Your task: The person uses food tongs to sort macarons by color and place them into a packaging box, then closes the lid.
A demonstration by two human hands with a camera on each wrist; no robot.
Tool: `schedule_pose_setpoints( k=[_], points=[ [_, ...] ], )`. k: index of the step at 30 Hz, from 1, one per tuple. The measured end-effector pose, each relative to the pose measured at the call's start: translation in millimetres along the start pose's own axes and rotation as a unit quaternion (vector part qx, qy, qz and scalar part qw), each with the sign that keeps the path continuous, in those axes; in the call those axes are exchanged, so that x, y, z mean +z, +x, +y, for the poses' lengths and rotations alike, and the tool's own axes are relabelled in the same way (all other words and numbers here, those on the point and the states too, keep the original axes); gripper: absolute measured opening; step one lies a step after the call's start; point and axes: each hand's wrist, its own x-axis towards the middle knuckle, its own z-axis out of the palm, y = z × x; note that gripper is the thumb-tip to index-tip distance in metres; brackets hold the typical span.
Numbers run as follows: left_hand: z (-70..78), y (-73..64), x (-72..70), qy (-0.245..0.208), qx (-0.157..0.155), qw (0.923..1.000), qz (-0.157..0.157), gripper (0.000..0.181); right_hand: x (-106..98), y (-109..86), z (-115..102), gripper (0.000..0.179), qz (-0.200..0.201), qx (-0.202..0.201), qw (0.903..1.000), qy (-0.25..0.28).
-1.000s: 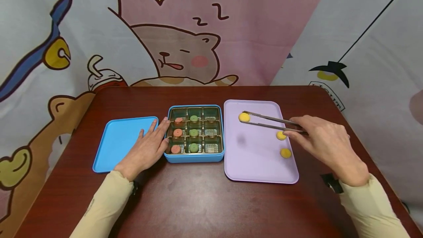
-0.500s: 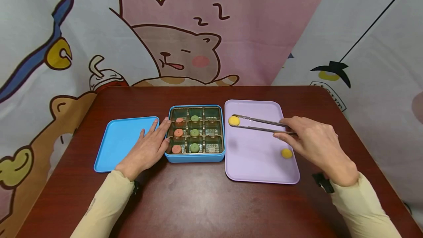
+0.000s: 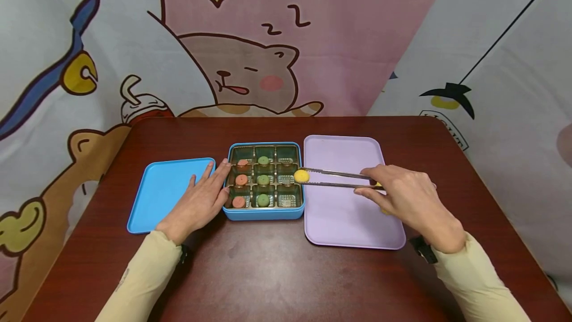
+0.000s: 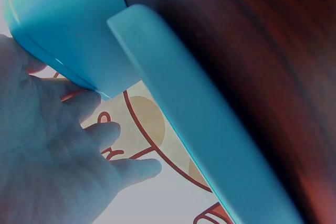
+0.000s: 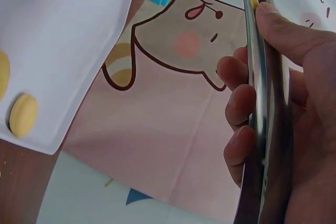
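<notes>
My right hand [image 3: 408, 200] grips metal tongs [image 3: 335, 172], whose tips pinch a yellow macaron [image 3: 301, 176] above the right rim of a blue box [image 3: 263, 214], beside the middle row. The box holds a gold divided insert with pink macarons [image 3: 241, 180] in the left column and green macarons [image 3: 263, 180] in the middle one. My left hand [image 3: 194, 205], fingers extended, rests against the box's left side. Two more yellow macarons lie on the purple tray; the right wrist view shows one macaron [image 5: 23, 115] near the corner, while my right hand mostly hides them in the head view.
The purple tray [image 3: 348, 222] lies just right of the box. A flat blue lid [image 3: 156, 193] lies to the left, partly under the left hand's reach. Behind the dark wooden table [image 3: 268, 272] hangs a cartoon-printed cloth [image 3: 348, 39].
The right hand has carried the tongs and the yellow macaron leftward and toward the wearer, from over the purple tray to the box's right rim. The left hand has stayed in place.
</notes>
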Motion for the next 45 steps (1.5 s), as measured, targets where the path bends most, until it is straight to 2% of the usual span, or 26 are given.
schedule_pose_setpoints(
  k=[10,24,45],
  points=[
    [-0.6,-0.4,1.3,0.003,0.001,1.0,0.002,0.063,6,4.1,-6,0.036,-0.022,-0.017,0.9996,0.006],
    [-0.9,0.2,0.2,0.001,0.002,1.0,-0.001,0.063,7,14.4,-13,0.036,-0.065,-0.034,0.9971,-0.017],
    [-0.1,-0.3,-0.5,0.004,0.002,1.0,0.002,0.062,4,30.0,-24,0.031,-0.098,-0.073,0.9915,-0.045]
  ],
)
